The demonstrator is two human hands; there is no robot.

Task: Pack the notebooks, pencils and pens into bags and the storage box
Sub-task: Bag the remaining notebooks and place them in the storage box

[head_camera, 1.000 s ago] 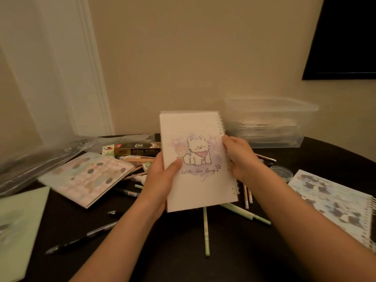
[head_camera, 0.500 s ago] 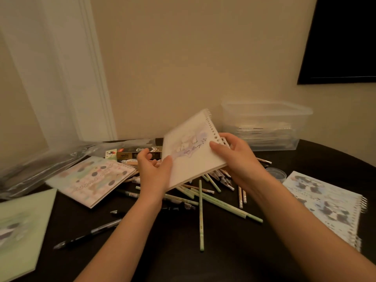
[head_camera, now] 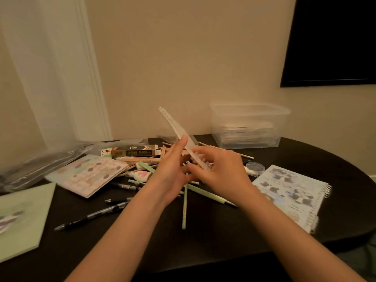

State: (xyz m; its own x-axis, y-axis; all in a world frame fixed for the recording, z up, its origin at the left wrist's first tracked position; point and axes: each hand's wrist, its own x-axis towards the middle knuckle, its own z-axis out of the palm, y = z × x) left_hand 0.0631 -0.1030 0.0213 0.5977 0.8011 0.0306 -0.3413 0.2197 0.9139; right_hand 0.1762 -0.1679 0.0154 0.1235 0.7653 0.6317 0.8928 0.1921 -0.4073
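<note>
A white spiral notebook [head_camera: 176, 127] stands edge-on above a pile of pencils and pens [head_camera: 146, 161], its punched edge towards me. My left hand [head_camera: 173, 165] lies with straight fingers against its left face. My right hand [head_camera: 217, 174] grips its lower end with curled fingers. On the dark table [head_camera: 203, 241] lie a pastel dotted notebook [head_camera: 89, 174] at the left, a blue spiral notebook [head_camera: 291, 194] at the right and a green one [head_camera: 20, 216] at the near left. A clear storage box [head_camera: 250, 127] with stacked things inside stands at the back right.
Clear plastic bags [head_camera: 40, 159] lie at the far left by the wall. A black-and-gold pencil carton [head_camera: 132, 152] sits behind the pile. A black pen [head_camera: 91, 216] and a green pencil [head_camera: 184, 208] lie near me. A small clear round dish [head_camera: 255, 166] is beside the blue notebook.
The white notebook has turned from cover-facing-me to edge-on and tilted upright. My left hand has let go of its grip and now lies flat on it; my right hand has slid to the lower end.
</note>
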